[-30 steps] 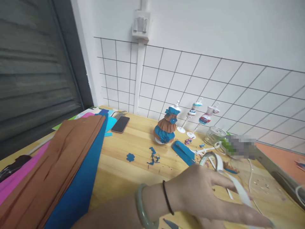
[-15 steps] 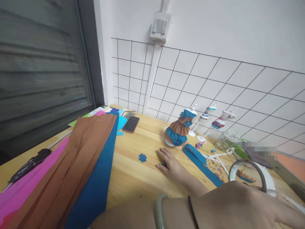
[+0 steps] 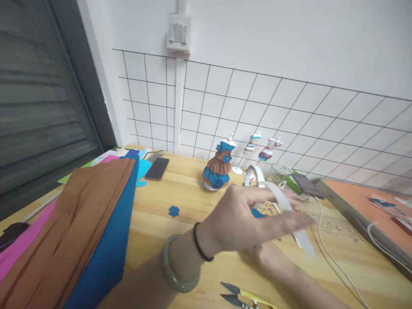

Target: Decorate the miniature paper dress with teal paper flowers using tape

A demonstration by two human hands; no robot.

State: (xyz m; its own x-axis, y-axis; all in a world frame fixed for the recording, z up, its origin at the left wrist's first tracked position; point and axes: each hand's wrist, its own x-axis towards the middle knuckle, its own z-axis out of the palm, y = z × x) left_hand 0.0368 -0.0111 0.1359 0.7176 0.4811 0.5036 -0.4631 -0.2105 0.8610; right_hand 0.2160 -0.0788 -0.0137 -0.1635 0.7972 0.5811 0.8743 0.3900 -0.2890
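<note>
My left hand (image 3: 236, 219), with a green bangle and a black band at the wrist, is raised over the table at a roll of tape (image 3: 255, 174). Its hidden fingers appear closed around the roll, while the thumb stretches right. A loose strip of tape (image 3: 304, 240) slants down past the thumb. My right hand (image 3: 260, 251) comes in beneath from the lower right, its fingers hidden behind my left hand. Small scissors (image 3: 240, 296) lie near the front edge of view. A blue paper flower (image 3: 174, 211) lies flat to the left.
A small dress form (image 3: 219, 165) in blue and brown crepe paper stands behind, with two slimmer forms beside it. Stacked brown crepe paper (image 3: 83, 206) fills the left. A phone (image 3: 157, 168), a glass jar (image 3: 279, 172), a white cable (image 3: 322, 236) and an orange-topped surface (image 3: 357, 197) surround the workspace.
My left hand has lifted the tape roll from the right and brought it toward the middle. My right hand has drawn back from the table beside the dress form. The view has turned right.
</note>
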